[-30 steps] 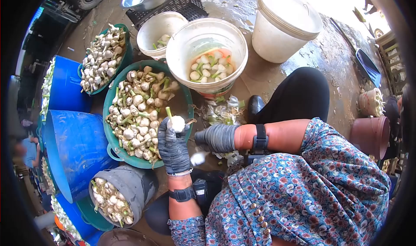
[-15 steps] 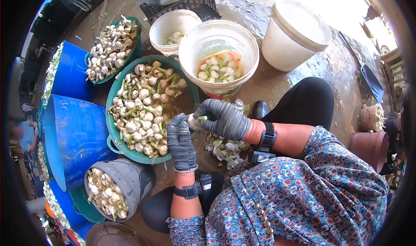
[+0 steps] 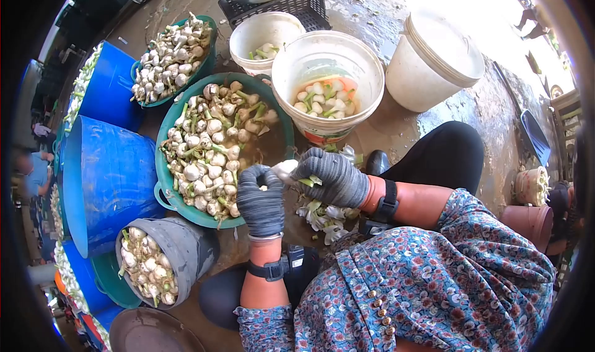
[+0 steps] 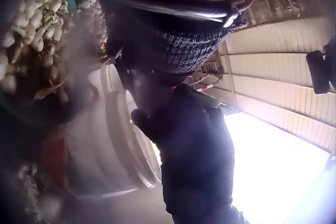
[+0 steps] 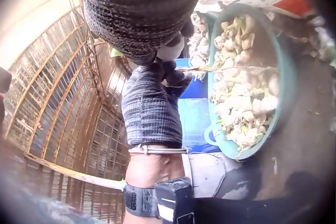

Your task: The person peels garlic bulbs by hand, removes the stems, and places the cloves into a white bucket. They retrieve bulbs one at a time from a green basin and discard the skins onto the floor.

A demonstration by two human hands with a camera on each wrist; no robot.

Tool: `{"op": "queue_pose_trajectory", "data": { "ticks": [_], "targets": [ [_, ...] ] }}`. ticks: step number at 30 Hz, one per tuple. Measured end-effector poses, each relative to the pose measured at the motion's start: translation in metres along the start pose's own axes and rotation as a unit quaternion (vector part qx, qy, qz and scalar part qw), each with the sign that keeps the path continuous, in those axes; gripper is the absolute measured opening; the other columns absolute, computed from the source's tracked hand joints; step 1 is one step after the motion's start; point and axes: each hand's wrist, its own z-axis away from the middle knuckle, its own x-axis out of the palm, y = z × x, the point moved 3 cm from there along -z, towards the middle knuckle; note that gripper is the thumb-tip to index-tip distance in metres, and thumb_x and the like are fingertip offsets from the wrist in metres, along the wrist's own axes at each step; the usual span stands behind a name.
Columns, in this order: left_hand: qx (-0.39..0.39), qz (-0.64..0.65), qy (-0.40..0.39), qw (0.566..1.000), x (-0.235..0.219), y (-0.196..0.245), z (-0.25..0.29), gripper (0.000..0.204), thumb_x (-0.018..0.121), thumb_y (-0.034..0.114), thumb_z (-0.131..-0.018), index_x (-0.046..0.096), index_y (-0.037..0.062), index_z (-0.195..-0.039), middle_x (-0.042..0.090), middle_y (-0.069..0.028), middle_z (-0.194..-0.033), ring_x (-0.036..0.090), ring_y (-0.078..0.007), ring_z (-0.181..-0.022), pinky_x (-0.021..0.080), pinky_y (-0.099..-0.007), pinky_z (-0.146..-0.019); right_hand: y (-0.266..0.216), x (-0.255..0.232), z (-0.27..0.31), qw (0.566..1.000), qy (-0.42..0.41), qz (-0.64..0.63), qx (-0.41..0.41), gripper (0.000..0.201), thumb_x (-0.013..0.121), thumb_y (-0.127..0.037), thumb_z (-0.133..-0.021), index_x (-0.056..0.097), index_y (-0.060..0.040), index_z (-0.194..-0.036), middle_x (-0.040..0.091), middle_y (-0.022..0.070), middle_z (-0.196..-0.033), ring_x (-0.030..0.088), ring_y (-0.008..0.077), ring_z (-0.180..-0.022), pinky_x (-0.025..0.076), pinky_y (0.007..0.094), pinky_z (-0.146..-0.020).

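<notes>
Both hands wear grey knitted gloves and meet at one white garlic bulb [image 3: 286, 168] in front of the body. My right hand [image 3: 334, 178] grips the bulb from the right, its green stem [image 3: 308, 181] showing under the fingers. From the left, my left hand [image 3: 261, 200] pinches the near side of the bulb with curled fingers; a small pale scrap lies on its glove. In the right wrist view, part of the bulb [image 5: 170, 50] shows between the gloves, and a dry strand [image 5: 226, 70] trails from the left fingers. The left wrist view is dark and blurred around the hands.
A green tub [image 3: 162, 172] of unpeeled garlic stands beside the left hand. Ahead, a white bucket [image 3: 372, 73] holds peeled bulbs in water. Peelings [image 3: 328, 218] litter the ground below the hands. Blue barrels [image 3: 114, 184] and a grey bucket [image 3: 195, 253] line the left side.
One second ago the left hand alone held the bulb upright, with the right hand apart. The right hand then came in and gripped the bulb, and its stem now points right.
</notes>
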Motion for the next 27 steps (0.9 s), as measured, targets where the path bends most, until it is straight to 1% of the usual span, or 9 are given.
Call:
{"op": "queue_pose_trajectory", "data": {
  "ticks": [5,7,11,15,16,19,20,21,27],
  "targets": [
    [-0.097,-0.026,0.012,0.995,-0.004,-0.054,-0.009,0.008,0.060,0.009,-0.087,0.061,0.0014,-0.089,0.062,-0.0058,-0.075,0.058,-0.0144,-0.066,0.048,-0.0288,-0.063,-0.008,-0.005,-0.002,0.998,-0.017,-0.059,-0.025,0.022,0.071,-0.006,-0.079,0.062,-0.0074,-0.099,0.058,0.0110,-0.090,0.058,0.0317,-0.084,0.049,0.0397,-0.074],
    [-0.273,0.256,-0.046,0.926,-0.004,-0.067,-0.010,0.008,0.060,0.011,-0.090,0.060,0.0034,-0.091,0.061,-0.0020,-0.077,0.058,-0.0131,-0.067,0.049,-0.0279,-0.063,-0.014,-0.012,-0.006,0.997,-0.017,-0.058,-0.043,0.021,0.070,-0.005,-0.080,0.062,-0.0069,-0.100,0.058,0.0112,-0.091,0.058,0.0316,-0.086,0.048,0.0400,-0.075],
    [-0.304,0.467,-0.166,0.813,0.008,-0.047,0.002,0.031,0.050,0.034,-0.100,0.059,0.0049,-0.095,0.061,-0.0045,-0.083,0.060,-0.0133,-0.074,0.052,-0.0297,-0.070,-0.002,-0.016,-0.008,0.997,0.000,-0.067,-0.024,0.019,0.069,-0.005,-0.081,0.062,-0.0067,-0.099,0.058,0.0112,-0.091,0.058,0.0308,-0.087,0.048,0.0396,-0.076],
    [-0.139,0.221,-0.173,0.950,0.018,-0.045,0.016,0.058,0.039,0.055,-0.097,0.059,0.0009,-0.105,0.065,-0.0101,-0.092,0.063,-0.0197,-0.080,0.052,-0.0336,-0.077,-0.003,-0.007,-0.005,0.992,-0.044,-0.113,-0.019,0.013,0.066,-0.010,-0.088,0.061,-0.0059,-0.100,0.058,0.0099,-0.090,0.059,0.0262,-0.084,0.050,0.0364,-0.075],
    [-0.230,0.330,-0.227,0.887,0.019,-0.049,0.015,0.051,0.042,0.050,-0.098,0.060,0.0018,-0.100,0.063,-0.0092,-0.083,0.061,-0.0191,-0.070,0.051,-0.0313,-0.066,-0.002,-0.005,-0.002,0.986,-0.042,-0.157,0.037,0.013,0.065,-0.012,-0.090,0.060,-0.0053,-0.101,0.058,0.0083,-0.090,0.060,0.0222,-0.083,0.050,0.0347,-0.074],
    [-0.242,0.323,-0.176,0.898,0.025,-0.041,0.021,0.044,0.047,0.045,-0.098,0.060,0.0026,-0.094,0.060,-0.0063,-0.075,0.057,-0.0168,-0.061,0.048,-0.0292,-0.055,0.007,-0.006,0.000,0.963,-0.035,-0.229,0.140,0.017,0.061,-0.016,-0.094,0.055,-0.0045,-0.105,0.060,0.0057,-0.092,0.062,0.0141,-0.084,0.052,0.0305,-0.074],
    [-0.300,0.508,-0.200,0.782,0.029,-0.042,0.028,0.040,0.052,0.042,-0.097,0.060,0.0026,-0.095,0.060,-0.0051,-0.072,0.056,-0.0168,-0.059,0.047,-0.0281,-0.051,0.012,-0.010,-0.001,0.903,0.029,-0.373,0.212,0.018,0.062,-0.017,-0.094,0.055,-0.0048,-0.106,0.061,0.0067,-0.093,0.063,0.0152,-0.086,0.053,0.0312,-0.075],
    [-0.314,0.496,-0.273,0.762,0.023,-0.009,0.028,0.040,0.059,0.040,-0.094,0.061,0.0013,-0.100,0.062,-0.0049,-0.071,0.059,-0.0174,-0.061,0.050,-0.0278,-0.057,0.017,-0.013,-0.002,0.813,0.091,-0.504,0.278,0.020,0.062,-0.017,-0.094,0.054,-0.0050,-0.107,0.062,0.0078,-0.093,0.064,0.0164,-0.087,0.054,0.0319,-0.077],
    [-0.021,-0.003,-0.599,0.801,0.050,0.002,0.066,0.045,0.065,0.031,-0.091,0.056,-0.0027,-0.119,0.066,-0.0115,-0.094,0.064,-0.0195,-0.083,0.052,-0.0305,-0.077,0.075,-0.077,-0.040,0.570,0.316,-0.707,0.276,0.024,0.062,-0.028,-0.092,0.056,-0.0069,-0.102,0.063,0.0071,-0.093,0.064,0.0199,-0.089,0.054,0.0443,-0.090]
  ]
}}
